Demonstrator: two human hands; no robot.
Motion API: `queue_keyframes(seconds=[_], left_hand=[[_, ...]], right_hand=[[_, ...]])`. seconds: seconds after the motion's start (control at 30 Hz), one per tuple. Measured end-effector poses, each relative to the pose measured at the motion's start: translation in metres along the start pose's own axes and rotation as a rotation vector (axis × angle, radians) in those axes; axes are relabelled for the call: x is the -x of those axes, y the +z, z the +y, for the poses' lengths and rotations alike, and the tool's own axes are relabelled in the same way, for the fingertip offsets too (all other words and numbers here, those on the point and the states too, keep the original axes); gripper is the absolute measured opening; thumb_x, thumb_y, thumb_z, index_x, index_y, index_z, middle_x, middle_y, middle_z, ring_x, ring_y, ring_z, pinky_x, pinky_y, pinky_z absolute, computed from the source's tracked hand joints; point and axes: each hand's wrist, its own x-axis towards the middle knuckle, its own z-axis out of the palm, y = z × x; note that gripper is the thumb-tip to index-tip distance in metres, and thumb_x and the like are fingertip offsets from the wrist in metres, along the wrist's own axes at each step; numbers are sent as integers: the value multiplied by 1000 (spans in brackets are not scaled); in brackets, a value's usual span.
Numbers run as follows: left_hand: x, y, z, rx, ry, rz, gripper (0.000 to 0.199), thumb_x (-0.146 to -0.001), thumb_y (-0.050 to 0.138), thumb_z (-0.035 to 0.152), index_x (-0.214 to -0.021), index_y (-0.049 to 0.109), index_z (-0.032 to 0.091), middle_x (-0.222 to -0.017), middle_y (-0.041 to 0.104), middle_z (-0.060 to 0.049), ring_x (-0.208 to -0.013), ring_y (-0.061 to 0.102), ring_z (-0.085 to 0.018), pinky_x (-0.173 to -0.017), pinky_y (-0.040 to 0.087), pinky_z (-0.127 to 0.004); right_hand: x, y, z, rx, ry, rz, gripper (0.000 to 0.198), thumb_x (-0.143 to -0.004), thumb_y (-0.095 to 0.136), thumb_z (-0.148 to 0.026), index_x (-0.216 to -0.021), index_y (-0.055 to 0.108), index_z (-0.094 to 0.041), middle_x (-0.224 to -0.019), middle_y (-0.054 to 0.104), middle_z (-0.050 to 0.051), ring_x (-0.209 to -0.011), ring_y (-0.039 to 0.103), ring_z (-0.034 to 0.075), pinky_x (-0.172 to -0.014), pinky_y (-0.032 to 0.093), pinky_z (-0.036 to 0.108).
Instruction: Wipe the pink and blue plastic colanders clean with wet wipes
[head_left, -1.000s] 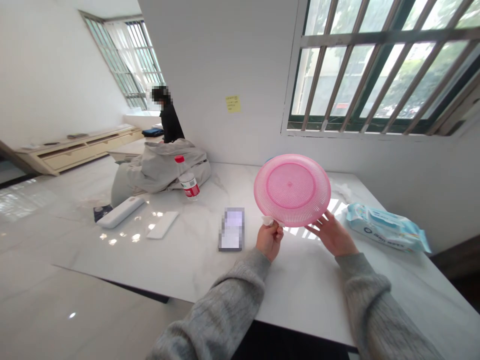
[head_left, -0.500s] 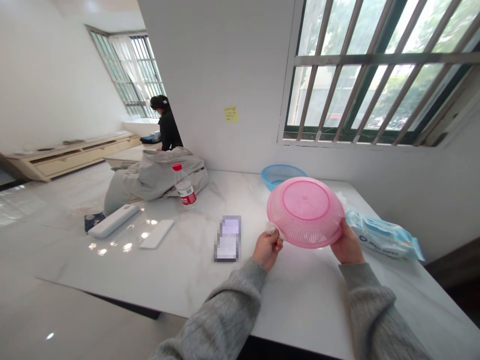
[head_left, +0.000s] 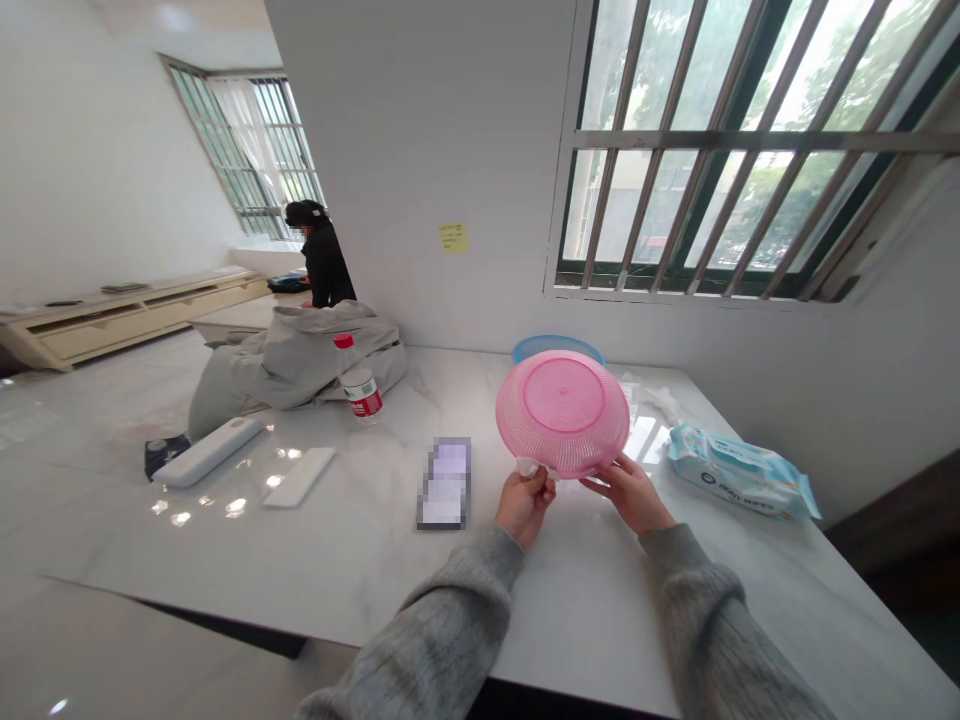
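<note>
In the head view, the pink basket (head_left: 562,405) is tilted above the desk (head_left: 585,620), base toward the camera, in front of the blue basket (head_left: 559,345). The left hand (head_left: 527,508) has its fingers curled tightly around a white wipe (head_left: 527,467) at the lower rim. The right hand (head_left: 636,495) has its fingers partly spread against the rim's lower right; whether they clamp it cannot be told. Caution: a weak right hold could let the pink basket tip or slip. Excess wiping pressure could twist it; the rim could snag the wipe.
</note>
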Motion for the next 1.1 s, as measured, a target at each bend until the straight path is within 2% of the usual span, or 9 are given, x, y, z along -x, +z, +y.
queue_keyframes(seconds=[0.13,0.27,0.4,0.53,0.63,0.73,0.87,1.0,1.1], left_hand=[[-1,1,3,-44,9,-42,47,-55,98,26,-78,59,13,-70,57,1,-61,53,-7,-52,37,-17],[-5,2,13,-55,40,-13,43,-59,95,24,-83,61,13,-71,59,1,-58,51,-5,-50,34,-15],[-7,2,16,-92,51,13,39,-63,91,26,-81,59,15,-67,56,4,-54,49,-4,-47,31,-15],[-5,3,9,-186,29,-30,37,-62,87,32,-75,55,16,-60,54,5,-50,48,-6,-46,29,-19],[-4,4,5,-242,18,-45,32,-63,81,30,-75,54,17,-58,53,5,-47,48,-7,-46,27,-20],[-4,4,2,-256,32,-38,30,-63,78,28,-77,54,18,-61,55,4,-47,48,-7,-45,24,-22],[-4,4,1,-232,43,-24,31,-63,78,30,-76,53,18,-60,54,4,-48,48,-7,-47,24,-23],[-5,4,1,-228,36,-5,31,-62,79,29,-76,53,18,-58,52,5,-49,48,-7,-48,24,-23],[-7,4,3,-225,10,16,32,-60,80,28,-75,53,17,-59,51,5,-49,48,-7,-47,23,-22]], right_hand=[[-5,-3,3,29,-46,59,34,-66,91,-39,-92,74,-23,-86,76,2,-86,73,21,-91,59,47],[-10,-14,-4,20,-194,161,21,-72,81,-37,-83,69,-24,-70,66,-3,-69,66,16,-72,61,36],[-12,-29,-17,2,-300,254,23,-73,73,-31,-95,70,-26,-71,65,-7,-60,56,10,-55,50,21],[-13,-32,-22,-69,-392,385,40,-75,74,-32,-114,71,-29,-96,76,-5,-77,66,12,-63,54,22],[-14,-29,-19,-95,-373,368,37,-79,76,-40,-115,72,-30,-107,77,-4,-90,70,15,-73,58,26],[-13,-25,-14,-112,-307,308,33,-83,75,-46,-112,74,-29,-107,79,-3,-96,71,16,-78,59,27],[-11,-25,-8,-166,-230,273,30,-84,74,-46,-109,75,-29,-100,79,-2,-89,73,19,-71,60,30],[-12,-29,-8,-217,-162,245,27,-82,72,-38,-105,74,-25,-89,79,-1,-73,73,19,-62,61,32],[-18,-34,-13,-296,-215,335,23,-84,65,-27,-104,74,-22,-91,79,-1,-80,74,16,-72,63,28]])
